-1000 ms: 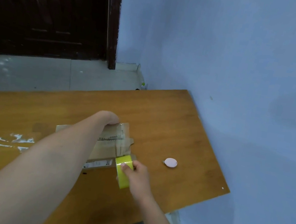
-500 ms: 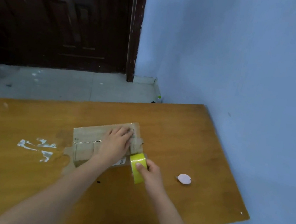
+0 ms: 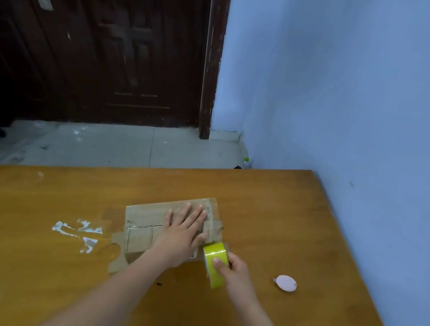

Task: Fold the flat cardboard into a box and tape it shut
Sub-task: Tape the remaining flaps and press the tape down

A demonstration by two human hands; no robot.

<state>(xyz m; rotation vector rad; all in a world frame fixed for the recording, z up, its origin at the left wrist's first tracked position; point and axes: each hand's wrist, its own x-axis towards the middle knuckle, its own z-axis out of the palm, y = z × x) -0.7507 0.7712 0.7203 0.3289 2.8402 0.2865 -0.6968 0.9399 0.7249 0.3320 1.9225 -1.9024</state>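
While my left hand (image 3: 183, 231) presses flat-fingered on the cardboard (image 3: 147, 225) lying mid-desk (image 3: 24, 259), my right hand (image 3: 237, 275) grips the yellow tape roll (image 3: 215, 263) — light, bendy board — hold near edges.

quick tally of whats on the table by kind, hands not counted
cardboard box: 1
yellow tape roll: 1
small pink oval thing: 1
total: 3
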